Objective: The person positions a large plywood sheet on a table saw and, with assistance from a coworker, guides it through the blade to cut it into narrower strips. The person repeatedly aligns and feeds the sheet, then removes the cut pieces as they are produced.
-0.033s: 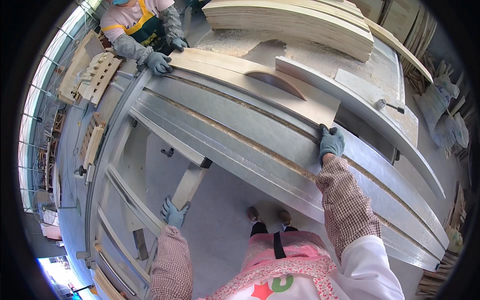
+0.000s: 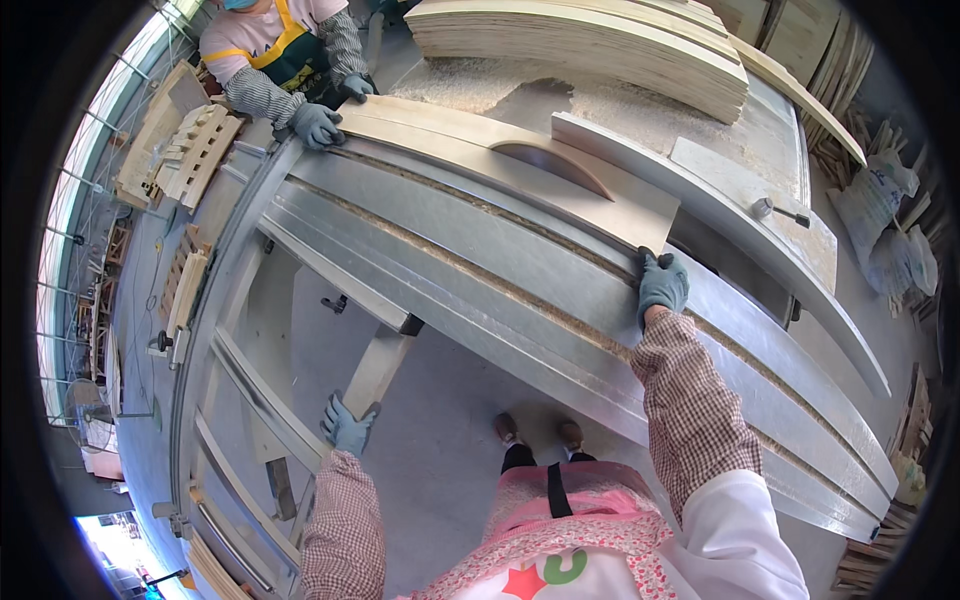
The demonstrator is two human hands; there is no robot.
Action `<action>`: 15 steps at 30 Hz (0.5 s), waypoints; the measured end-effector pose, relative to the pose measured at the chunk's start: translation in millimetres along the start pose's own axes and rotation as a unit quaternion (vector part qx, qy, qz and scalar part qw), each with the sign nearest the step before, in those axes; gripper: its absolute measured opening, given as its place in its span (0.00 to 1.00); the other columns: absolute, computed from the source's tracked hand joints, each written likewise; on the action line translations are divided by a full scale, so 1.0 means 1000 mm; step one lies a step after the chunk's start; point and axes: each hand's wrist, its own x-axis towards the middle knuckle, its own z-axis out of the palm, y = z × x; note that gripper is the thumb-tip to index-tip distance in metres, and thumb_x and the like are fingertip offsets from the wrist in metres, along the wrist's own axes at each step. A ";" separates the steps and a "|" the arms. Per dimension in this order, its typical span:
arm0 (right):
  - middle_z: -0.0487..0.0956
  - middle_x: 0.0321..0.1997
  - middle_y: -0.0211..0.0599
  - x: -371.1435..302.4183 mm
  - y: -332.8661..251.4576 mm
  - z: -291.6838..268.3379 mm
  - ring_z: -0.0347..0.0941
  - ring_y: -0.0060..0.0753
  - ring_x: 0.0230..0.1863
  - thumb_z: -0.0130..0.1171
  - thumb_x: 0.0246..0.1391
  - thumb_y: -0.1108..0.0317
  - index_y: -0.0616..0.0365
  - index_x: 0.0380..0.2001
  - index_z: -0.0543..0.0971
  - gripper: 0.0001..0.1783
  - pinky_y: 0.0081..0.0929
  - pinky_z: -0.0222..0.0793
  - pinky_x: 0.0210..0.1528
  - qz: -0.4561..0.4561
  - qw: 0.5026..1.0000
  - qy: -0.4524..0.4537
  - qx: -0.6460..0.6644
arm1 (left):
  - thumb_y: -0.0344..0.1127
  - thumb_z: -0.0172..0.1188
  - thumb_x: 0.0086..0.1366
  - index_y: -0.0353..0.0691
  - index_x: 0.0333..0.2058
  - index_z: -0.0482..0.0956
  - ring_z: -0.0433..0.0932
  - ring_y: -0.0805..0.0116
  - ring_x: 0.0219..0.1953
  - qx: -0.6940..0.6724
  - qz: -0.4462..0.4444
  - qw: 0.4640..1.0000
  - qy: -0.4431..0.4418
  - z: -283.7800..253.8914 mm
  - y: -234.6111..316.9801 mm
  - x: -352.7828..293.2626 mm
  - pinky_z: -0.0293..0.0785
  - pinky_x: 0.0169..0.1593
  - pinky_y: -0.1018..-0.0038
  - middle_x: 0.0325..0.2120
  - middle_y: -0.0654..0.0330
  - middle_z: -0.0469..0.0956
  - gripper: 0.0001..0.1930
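In a blue-grey glove, my left hand [image 2: 350,425] is wrapped round the near end of a pale flat bar [image 2: 378,370] that sticks out from the saw's metal frame. My right hand [image 2: 663,280], gloved too, is at the near right corner of a long pale wooden board [image 2: 630,210], its fingers curled over the edge. The board lies on the saw table, and a round saw blade [image 2: 555,168] stands up through it. A long metal fence [image 2: 640,165] runs beside the board's far side. At the board's far left end rest the gloved hands [image 2: 318,125] of a co-worker.
Grooved metal table beams [image 2: 480,265] with sawdust in their slots cross in front of me. A tall stack of curved wooden boards [image 2: 580,50] stands on the far side. Notched wooden pieces [image 2: 198,150] lie at left, plastic bags [image 2: 880,225] at right.
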 end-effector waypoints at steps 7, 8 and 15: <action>0.78 0.41 0.47 -0.007 -0.022 0.008 0.73 0.48 0.45 0.58 0.44 0.46 0.57 0.38 0.78 0.26 0.39 0.65 0.47 0.011 1.000 0.004 -0.001 | 0.69 0.61 0.41 0.45 0.60 0.50 0.53 0.56 0.61 0.018 -0.014 1.000 0.003 -0.008 0.001 0.017 0.40 0.63 0.52 0.58 0.55 0.55 0.53; 0.78 0.41 0.48 -0.010 -0.027 0.008 0.73 0.48 0.45 0.59 0.44 0.46 0.58 0.37 0.78 0.26 0.38 0.65 0.47 0.014 1.000 0.002 0.006 | 0.69 0.60 0.41 0.45 0.60 0.50 0.53 0.56 0.61 0.016 -0.009 1.000 0.009 -0.008 -0.001 0.020 0.40 0.63 0.52 0.58 0.55 0.55 0.53; 0.78 0.41 0.45 -0.009 -0.042 0.020 0.73 0.47 0.44 0.58 0.45 0.45 0.54 0.37 0.78 0.25 0.40 0.65 0.46 0.016 1.000 -0.004 -0.026 | 0.69 0.60 0.41 0.45 0.60 0.50 0.54 0.57 0.61 0.010 -0.017 1.000 0.000 -0.023 0.000 0.036 0.39 0.63 0.52 0.58 0.55 0.55 0.53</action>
